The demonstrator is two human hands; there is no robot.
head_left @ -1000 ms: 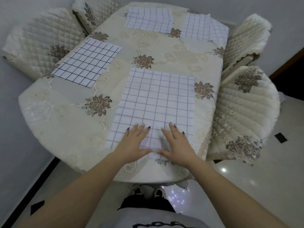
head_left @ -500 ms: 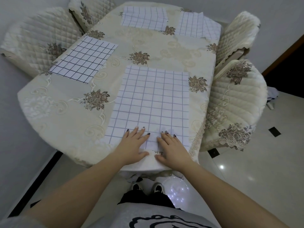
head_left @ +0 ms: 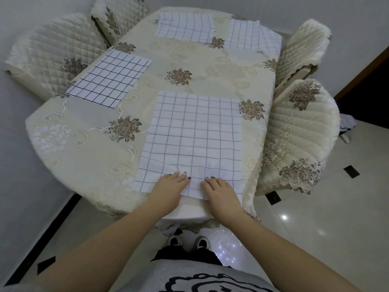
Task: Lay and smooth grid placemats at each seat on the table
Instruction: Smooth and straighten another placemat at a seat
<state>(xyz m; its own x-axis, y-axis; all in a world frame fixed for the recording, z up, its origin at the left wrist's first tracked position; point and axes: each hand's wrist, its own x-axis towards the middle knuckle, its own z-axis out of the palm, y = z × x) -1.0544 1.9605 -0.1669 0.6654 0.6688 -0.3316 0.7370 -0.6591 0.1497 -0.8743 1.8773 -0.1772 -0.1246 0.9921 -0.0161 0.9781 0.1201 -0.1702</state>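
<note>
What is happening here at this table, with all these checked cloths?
A person standing at the near end presses the left hand and right hand flat on the near edge of the nearest placemat, which is a little wrinkled there. Three more already lie on the tablecloth: the left placemat, the far placemat and the far right placemat, which looks doubled at one side.
</note>
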